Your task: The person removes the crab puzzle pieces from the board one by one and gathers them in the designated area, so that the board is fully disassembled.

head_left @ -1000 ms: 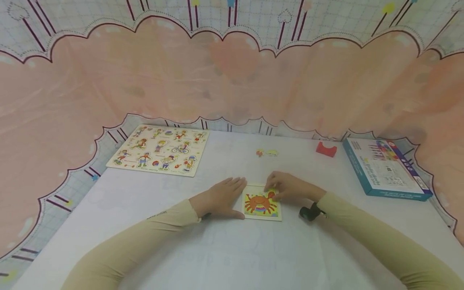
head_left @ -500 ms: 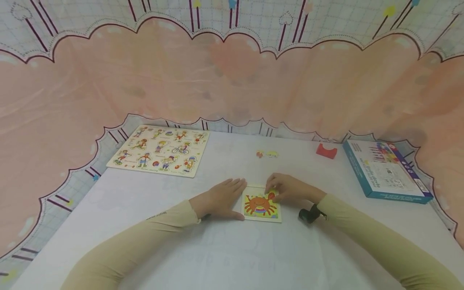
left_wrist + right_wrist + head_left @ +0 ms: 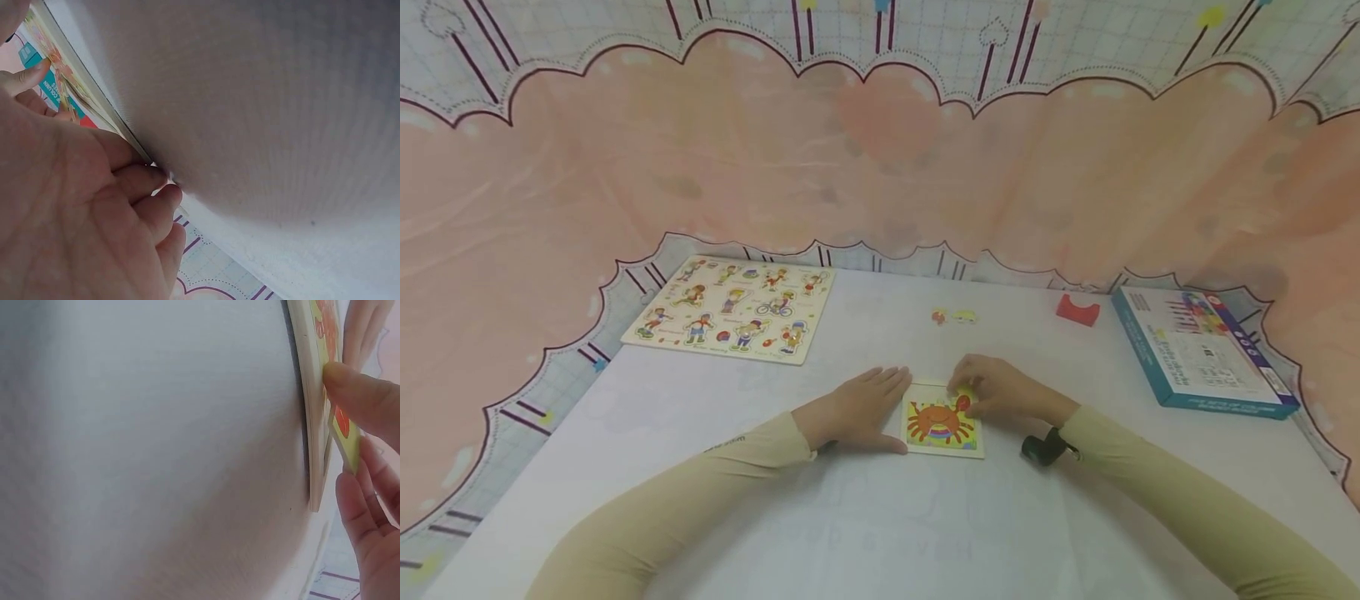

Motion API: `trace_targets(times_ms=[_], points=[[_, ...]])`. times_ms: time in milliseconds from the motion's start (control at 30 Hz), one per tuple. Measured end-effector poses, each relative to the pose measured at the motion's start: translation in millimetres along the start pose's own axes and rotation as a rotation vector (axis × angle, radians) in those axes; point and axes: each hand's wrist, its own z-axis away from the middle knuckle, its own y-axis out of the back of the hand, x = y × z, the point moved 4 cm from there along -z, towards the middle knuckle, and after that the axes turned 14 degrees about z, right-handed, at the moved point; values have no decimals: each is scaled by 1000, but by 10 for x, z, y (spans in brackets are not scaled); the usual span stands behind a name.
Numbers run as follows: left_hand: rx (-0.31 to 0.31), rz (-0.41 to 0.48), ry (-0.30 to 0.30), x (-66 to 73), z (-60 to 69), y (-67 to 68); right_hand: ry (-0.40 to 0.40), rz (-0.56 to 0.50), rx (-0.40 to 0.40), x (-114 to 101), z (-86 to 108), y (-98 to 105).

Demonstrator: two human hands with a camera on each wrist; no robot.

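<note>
A small square wooden crab puzzle (image 3: 943, 453) lies on the white table between both hands, its yellow picture showing an orange crab with a rainbow belly. Along its left edge rests my left hand (image 3: 859, 412), fingers extended and thumb spread toward the near left corner. In the left wrist view, the fingertips touch the puzzle's side. My right hand (image 3: 1006, 392) pinches a yellow puzzle piece (image 3: 345, 428) with a red-orange claw on it. That piece stands tilted above the puzzle's far right corner in the right wrist view. The fingers partly hide the corner.
At the back left lies a larger wooden puzzle board (image 3: 730, 308) with figures of children. Two small cutout pieces (image 3: 964, 317) lie beyond the crab puzzle. A red curved block (image 3: 1078, 311) sits near a teal-sided box (image 3: 1210, 354) at the right.
Hands and puzzle stay almost where they were. The view shifts slightly, and the pinched piece shows only a very small difference in position.
</note>
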Motion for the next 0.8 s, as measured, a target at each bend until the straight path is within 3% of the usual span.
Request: trace_targets(times_ms=[500, 800], points=[[-2, 10, -7, 2, 3, 20, -175, -71, 8, 79, 38, 1], [-22, -3, 3, 4, 5, 27, -204, -63, 29, 125, 45, -23]])
